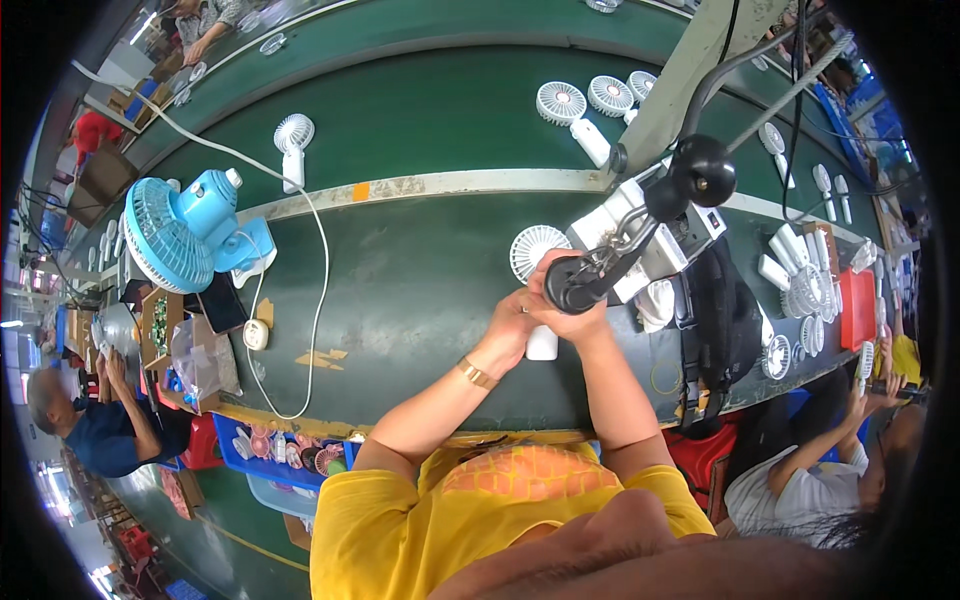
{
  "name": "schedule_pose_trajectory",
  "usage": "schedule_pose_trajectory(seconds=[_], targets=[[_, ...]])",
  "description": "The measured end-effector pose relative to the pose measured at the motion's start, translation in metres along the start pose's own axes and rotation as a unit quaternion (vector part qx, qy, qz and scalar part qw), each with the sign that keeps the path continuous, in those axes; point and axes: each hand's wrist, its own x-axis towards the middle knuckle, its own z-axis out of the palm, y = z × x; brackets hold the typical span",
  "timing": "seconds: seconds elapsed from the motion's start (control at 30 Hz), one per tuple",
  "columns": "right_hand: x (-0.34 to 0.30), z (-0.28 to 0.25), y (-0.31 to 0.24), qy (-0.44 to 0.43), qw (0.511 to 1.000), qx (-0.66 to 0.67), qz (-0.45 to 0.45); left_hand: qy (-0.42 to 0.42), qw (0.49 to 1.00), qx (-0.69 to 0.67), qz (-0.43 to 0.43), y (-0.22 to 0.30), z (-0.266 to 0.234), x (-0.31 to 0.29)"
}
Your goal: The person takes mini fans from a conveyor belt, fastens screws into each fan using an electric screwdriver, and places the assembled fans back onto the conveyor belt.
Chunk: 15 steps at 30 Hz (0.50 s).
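A white handheld fan (541, 345) is held over the green worktop in front of me, its round grille up and its handle end showing below my fingers. My left hand (512, 318), with a gold band at the wrist, is wrapped around the handle from the left. My right hand (580, 322) closes on the same fan from the right, close against my left. A black round-headed fixture on a metal arm (577, 285) hangs in front of my right hand and hides part of its fingers.
A blue desk fan (175, 235) with a white cord stands at the left. White boxy equipment (655, 250) and a black bag (722, 320) are right of my hands. Several white handheld fans (575, 115) lie on the green belt beyond. Co-workers sit at both sides; a blue bin (235, 455) is below.
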Motion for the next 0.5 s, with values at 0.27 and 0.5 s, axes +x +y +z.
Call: schedule_pose_trajectory(seconds=[0.27,0.5], targets=[[-0.002,-0.004,-0.001,0.068,0.996,-0.051,-0.038,-0.019,0.999,-0.005,-0.033,0.006,0.006,-0.006],[0.039,-0.043,-0.039,0.238,0.964,-0.002,-0.115,-0.055,0.996,0.020,-0.071,0.014,0.008,-0.006]])
